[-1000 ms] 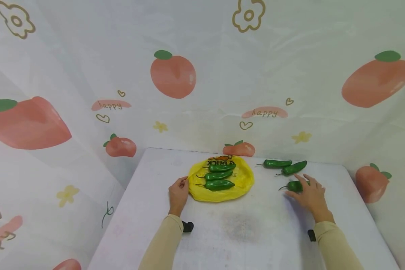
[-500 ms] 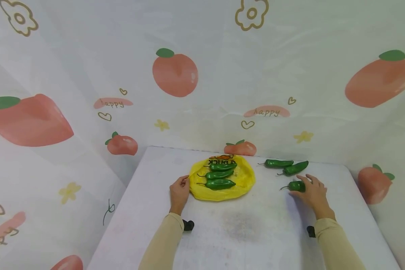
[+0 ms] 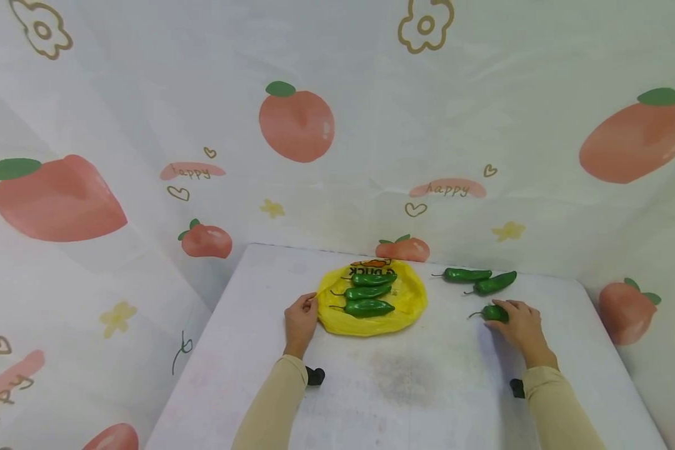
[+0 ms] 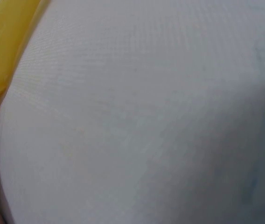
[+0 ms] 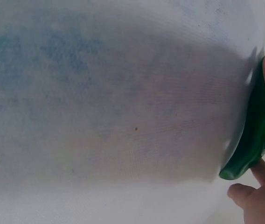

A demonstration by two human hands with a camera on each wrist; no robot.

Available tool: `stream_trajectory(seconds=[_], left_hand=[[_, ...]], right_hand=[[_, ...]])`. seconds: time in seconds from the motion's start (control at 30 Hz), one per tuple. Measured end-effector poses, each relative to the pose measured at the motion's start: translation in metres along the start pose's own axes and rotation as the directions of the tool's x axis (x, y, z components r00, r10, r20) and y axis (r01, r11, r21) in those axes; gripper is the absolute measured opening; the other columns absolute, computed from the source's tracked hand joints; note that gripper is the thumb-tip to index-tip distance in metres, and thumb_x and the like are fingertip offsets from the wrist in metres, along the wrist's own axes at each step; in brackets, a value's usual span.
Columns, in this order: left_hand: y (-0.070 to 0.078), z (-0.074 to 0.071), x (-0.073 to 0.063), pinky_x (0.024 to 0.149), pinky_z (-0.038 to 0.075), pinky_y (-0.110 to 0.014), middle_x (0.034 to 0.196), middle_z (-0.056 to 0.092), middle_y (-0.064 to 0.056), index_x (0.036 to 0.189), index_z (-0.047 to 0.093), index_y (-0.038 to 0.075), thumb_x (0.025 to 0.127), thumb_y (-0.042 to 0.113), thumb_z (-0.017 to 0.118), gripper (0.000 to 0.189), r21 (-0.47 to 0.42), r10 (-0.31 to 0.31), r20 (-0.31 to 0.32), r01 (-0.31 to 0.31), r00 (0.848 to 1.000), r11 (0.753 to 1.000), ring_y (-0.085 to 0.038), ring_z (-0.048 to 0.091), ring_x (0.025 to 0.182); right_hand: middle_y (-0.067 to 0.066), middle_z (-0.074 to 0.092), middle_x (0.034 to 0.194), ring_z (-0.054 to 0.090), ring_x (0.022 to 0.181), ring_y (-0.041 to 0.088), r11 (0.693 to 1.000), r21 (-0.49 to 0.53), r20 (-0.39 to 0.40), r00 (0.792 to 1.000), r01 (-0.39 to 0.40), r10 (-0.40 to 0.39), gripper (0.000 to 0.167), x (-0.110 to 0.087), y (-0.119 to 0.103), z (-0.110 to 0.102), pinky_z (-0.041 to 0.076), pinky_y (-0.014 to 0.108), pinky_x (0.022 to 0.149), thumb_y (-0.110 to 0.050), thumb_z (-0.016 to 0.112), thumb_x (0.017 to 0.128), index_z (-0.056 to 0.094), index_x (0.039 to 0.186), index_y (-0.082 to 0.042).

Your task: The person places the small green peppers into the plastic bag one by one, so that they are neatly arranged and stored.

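Observation:
A yellow plastic bag point(image 3: 410, 301) lies flattened on the table, dark lettering near its far edge. My left hand point(image 3: 300, 324) pinches the bag's left edge; in the left wrist view only a strip of the bag point(image 4: 4, 46) and a bit of the hand show. Lined up on the bag are 3 green peppers point(image 3: 369, 307), stems to the left. On the right, my right hand point(image 3: 522, 331) grips another green pepper point(image 3: 494, 313) between thumb and fingers, its stem end sticking out to the left. The right wrist view shows this pepper point(image 5: 254, 135) with the thumb along it.
Behind the right hand lie two more green peppers, one point(image 3: 465, 275) near the back edge and one point(image 3: 494, 284) slanted beside it. White cloth point(image 3: 360, 225) printed with fruit hangs behind and beside the white table point(image 3: 405, 400). Black pieces point(image 3: 315, 376) show at both wrists.
My right hand's fingers have closed in from above the nearest loose pepper and now grip it. The left hand stays at the bag's edge. The head view has shifted slightly.

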State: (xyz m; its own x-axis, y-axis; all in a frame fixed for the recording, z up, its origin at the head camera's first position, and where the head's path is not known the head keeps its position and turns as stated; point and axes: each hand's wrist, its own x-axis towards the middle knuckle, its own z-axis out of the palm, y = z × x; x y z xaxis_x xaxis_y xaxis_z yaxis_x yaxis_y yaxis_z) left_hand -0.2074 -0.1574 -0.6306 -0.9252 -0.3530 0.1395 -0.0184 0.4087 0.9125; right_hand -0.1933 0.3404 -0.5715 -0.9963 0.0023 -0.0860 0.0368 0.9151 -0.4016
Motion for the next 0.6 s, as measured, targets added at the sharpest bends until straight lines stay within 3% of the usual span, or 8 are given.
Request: stream_trajectory(seconds=[0.2, 0.4, 0.6], left_hand=[[0.0002, -0.0005, -0.001, 0.06, 0.05, -0.018, 0.082, 0.073, -0.007, 0.11, 0.078, 0.011, 0.098, 0.019, 0.067, 0.018, 0.0, 0.011, 0.0, -0.011, 1.0, 1.0, -0.01, 0.06, 0.066], [-0.0009, -0.0007, -0.0017, 0.059, 0.049, -0.018, 0.081, 0.071, -0.005, 0.11, 0.078, 0.012, 0.098, 0.021, 0.067, 0.019, 0.01, 0.01, -0.004, -0.01, 1.0, 1.0, -0.011, 0.059, 0.066], [0.0018, -0.0008, -0.0018, 0.057, 0.049, -0.018, 0.081, 0.072, -0.006, 0.11, 0.078, 0.01, 0.098, 0.019, 0.068, 0.019, 0.006, 0.016, -0.004, -0.016, 1.0, 1.0, -0.01, 0.058, 0.064]], right_hand=[[0.041, 0.041, 0.139, 0.031, 0.122, 0.064, 1.0, 0.012, 0.033, 0.999, -0.027, 0.027, 0.068, -0.0024, 0.0013, -0.0006, 0.036, 0.07, 0.096, -0.036, 0.076, 0.09, 0.053, 0.142, -0.001], [0.036, 0.044, 0.142, 0.037, 0.117, 0.059, 0.997, -0.04, 0.103, 0.992, -0.072, 0.076, 0.073, -0.0027, -0.0003, -0.0027, 0.039, 0.069, 0.088, -0.05, 0.072, 0.09, 0.051, 0.147, -0.009], [0.035, 0.049, 0.141, 0.04, 0.113, 0.056, 0.996, -0.056, 0.113, 0.991, -0.069, 0.075, 0.069, -0.0046, -0.0033, -0.0013, 0.037, 0.067, 0.087, -0.046, 0.069, 0.094, 0.049, 0.15, -0.011]])
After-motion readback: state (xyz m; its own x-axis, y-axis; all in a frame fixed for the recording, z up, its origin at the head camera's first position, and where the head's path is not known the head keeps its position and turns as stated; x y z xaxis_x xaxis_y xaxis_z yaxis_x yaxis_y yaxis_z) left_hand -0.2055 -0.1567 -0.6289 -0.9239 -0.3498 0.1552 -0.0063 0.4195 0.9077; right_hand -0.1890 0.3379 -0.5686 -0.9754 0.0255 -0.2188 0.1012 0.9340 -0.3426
